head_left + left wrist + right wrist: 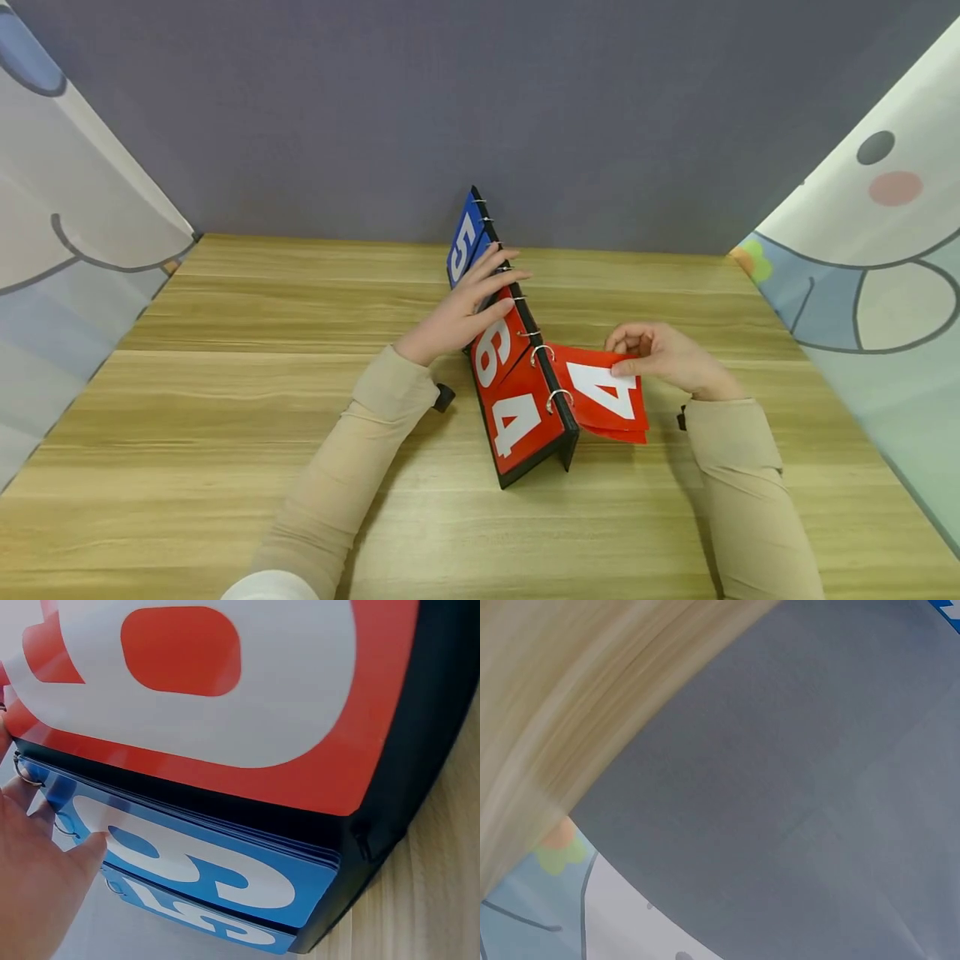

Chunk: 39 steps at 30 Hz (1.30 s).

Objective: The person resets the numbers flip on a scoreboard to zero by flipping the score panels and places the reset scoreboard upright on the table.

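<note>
A black tent-shaped flip scoreboard (570,440) stands on the table with ringed number cards. Its left face shows a red 6 card, a red 4 card (517,423) and blue cards (463,237) farther back. My left hand (459,315) rests across the top edge near the middle, fingers extended. In the left wrist view, its thumb lies by a blue card (202,859). On the right side, my right hand (667,360) pinches a turned-over red number card (592,392) marked 4 between thumb and fingers, with another red card edge under it. The right wrist view does not show that hand.
The scoreboard stands on a wood-grain table (225,400). Behind it rises a grey wall panel (480,108). Cartoon-printed panels (885,250) flank both sides. Metal rings (558,400) stick up along the scoreboard's top edge.
</note>
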Available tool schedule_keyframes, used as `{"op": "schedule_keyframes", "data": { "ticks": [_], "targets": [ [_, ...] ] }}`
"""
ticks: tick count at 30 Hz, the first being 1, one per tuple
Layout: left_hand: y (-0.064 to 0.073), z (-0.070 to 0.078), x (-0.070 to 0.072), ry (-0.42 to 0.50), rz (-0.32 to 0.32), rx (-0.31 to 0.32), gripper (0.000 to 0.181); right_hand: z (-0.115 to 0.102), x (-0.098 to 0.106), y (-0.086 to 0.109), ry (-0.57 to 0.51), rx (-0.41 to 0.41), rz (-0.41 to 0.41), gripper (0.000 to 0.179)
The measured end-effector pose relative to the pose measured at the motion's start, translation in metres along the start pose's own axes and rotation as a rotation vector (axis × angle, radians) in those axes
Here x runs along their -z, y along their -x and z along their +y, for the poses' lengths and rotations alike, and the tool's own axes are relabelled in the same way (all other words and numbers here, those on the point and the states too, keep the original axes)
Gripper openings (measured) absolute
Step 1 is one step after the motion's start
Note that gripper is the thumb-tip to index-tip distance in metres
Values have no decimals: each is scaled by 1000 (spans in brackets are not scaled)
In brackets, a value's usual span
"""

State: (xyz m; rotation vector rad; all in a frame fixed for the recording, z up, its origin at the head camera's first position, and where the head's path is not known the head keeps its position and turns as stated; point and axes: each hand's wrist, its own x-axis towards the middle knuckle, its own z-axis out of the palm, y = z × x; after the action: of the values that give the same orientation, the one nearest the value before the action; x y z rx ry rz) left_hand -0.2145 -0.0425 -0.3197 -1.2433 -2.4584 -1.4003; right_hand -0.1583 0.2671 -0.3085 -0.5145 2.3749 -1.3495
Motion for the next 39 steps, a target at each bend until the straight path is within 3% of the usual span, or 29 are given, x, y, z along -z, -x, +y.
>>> {"op": "schedule_keyframes", "data": {
  "ticks": [7, 10, 15, 18, 20, 23, 27, 32, 35, 37, 39],
  "targets": [
    [1, 0, 0, 6, 8, -10, 41, -5, 2, 3, 40, -41, 15, 9],
    [0, 0, -1, 9, 9, -15, 41, -5, 4, 6, 2, -22, 39, 3],
    [0, 0, -2, 25, 16, -26, 42, -8, 10, 15, -63, 0, 94, 14],
    [0, 1, -2, 25, 15, -26, 42, -12, 16, 24, -187, 20, 86, 20],
    [0, 1, -2, 24, 12, -23, 42, -15, 20, 30, -326, 51, 57, 25],
    [0, 2, -3, 21, 11, -21, 42, -21, 23, 40, -492, 118, 38, 35],
    [0, 1, -4, 22, 13, -28, 45, -33, 22, 51, -554, 252, 64, 45],
    [-1, 0, -5, 27, 18, -33, 49, -46, 14, 62, -651, 532, -19, 56],
    [-1, 0, -4, 24, 23, -34, 53, -55, 5, 67, -637, 681, -81, 63],
    [-1, -1, -2, 22, 29, -37, 53, -63, -2, 72, -551, 681, -70, 66],
    [-1, 0, -1, 23, 37, -39, 51, -73, -10, 76, -437, 628, -31, 67]
  ]
}}
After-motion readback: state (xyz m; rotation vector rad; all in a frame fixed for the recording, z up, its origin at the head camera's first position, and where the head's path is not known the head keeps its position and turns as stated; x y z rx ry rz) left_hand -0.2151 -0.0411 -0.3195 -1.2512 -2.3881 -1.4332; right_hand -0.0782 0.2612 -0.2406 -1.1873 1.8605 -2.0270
